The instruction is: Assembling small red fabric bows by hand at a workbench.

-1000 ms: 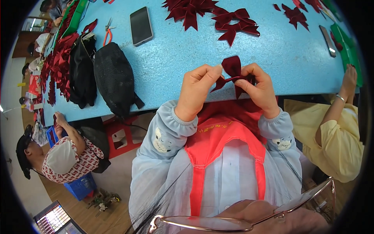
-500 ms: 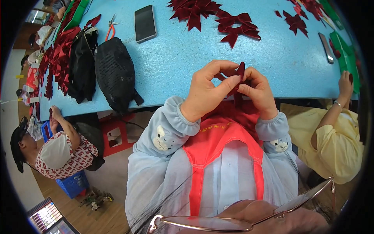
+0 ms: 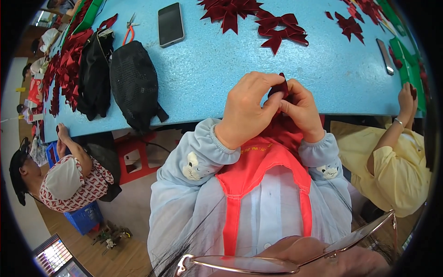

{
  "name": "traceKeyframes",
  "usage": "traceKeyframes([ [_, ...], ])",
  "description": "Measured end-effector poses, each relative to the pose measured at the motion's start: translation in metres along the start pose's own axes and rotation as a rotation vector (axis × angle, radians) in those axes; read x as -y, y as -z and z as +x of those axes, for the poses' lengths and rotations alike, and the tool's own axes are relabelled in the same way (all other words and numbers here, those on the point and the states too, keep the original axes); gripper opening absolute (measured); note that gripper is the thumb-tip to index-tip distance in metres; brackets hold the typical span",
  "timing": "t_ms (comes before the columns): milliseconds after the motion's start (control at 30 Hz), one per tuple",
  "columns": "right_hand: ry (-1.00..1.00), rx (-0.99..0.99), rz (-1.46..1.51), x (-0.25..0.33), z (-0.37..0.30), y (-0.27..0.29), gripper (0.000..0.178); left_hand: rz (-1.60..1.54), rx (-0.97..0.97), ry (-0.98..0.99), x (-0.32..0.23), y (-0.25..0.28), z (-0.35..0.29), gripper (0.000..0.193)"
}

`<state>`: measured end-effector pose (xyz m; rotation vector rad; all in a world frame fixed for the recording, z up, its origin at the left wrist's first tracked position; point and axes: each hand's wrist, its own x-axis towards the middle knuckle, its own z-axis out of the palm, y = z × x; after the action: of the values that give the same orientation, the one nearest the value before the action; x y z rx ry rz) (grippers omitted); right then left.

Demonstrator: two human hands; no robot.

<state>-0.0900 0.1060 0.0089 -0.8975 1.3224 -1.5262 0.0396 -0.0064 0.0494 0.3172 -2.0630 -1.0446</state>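
We pinch a dark red velvety ribbon (image 3: pixel 280 88) between left hand (image 3: pixel 247 108) and right hand (image 3: pixel 302 111), both closed on it, over the speckled blue table (image 3: pixel 207 69).

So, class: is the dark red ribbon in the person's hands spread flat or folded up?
Folded up. The ribbon is bunched small, pinched between the left hand and right hand over the table edge.

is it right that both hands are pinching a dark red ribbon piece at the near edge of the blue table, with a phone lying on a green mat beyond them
Not quite. In the head view both the left hand and the right hand pinch the dark red ribbon piece at the blue table edge, but the phone lies directly on the blue tabletop, not on a green mat.
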Motion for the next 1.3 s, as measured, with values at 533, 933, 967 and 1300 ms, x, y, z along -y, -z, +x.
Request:
traceKeyframes([
  [533,0.087,-0.049,-0.344,0.021,-0.004,-0.005,0.019,0.261,0.134,-0.108,0.006,0.011,-0.006,0.021],
  [933,0.031,-0.038,-0.363,0.024,-0.004,-0.011,0.019,0.039,-0.114,0.006,0.024,-0.002,-0.017,0.027],
  [967,0.010,-0.027,-0.367,0.024,-0.004,-0.012,0.018,0.059,-0.109,-0.035,0.027,-0.002,-0.018,0.028],
  [1300,0.010,-0.046,-0.296,0.014,-0.005,-0.008,0.018,0.038,-0.110,0.082,0.035,0.002,-0.018,0.030],
])
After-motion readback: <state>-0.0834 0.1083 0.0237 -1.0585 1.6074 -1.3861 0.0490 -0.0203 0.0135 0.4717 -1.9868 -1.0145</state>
